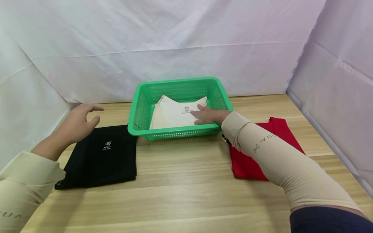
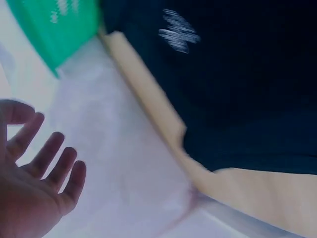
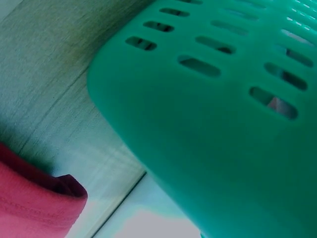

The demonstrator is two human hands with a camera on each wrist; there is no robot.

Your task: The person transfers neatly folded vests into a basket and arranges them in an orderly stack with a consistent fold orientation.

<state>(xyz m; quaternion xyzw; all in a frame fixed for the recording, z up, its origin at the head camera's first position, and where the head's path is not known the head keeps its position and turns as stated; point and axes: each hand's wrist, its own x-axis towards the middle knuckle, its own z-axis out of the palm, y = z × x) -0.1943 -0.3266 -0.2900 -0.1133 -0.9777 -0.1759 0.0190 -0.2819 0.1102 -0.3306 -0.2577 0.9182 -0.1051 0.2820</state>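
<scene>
A folded cream shirt (image 1: 175, 113) with a small dark print lies inside the green plastic basket (image 1: 175, 132). My right hand (image 1: 208, 115) reaches over the basket's near right corner and rests on the shirt with fingers spread. To the left, my left hand (image 1: 77, 123) hovers in the air over the far left part of a folded black shirt (image 1: 107, 158), its fingers loosely bent and holding nothing. In the left wrist view that hand's fingers are apart, beside the black shirt (image 2: 237, 89). The right wrist view shows the basket wall (image 3: 188, 139) and hides the right hand.
A folded red garment (image 1: 247, 163) lies on the right, partly covered by my right forearm. White cloth walls (image 1: 175, 64) enclose the wooden table (image 1: 180, 194) at the back and both sides.
</scene>
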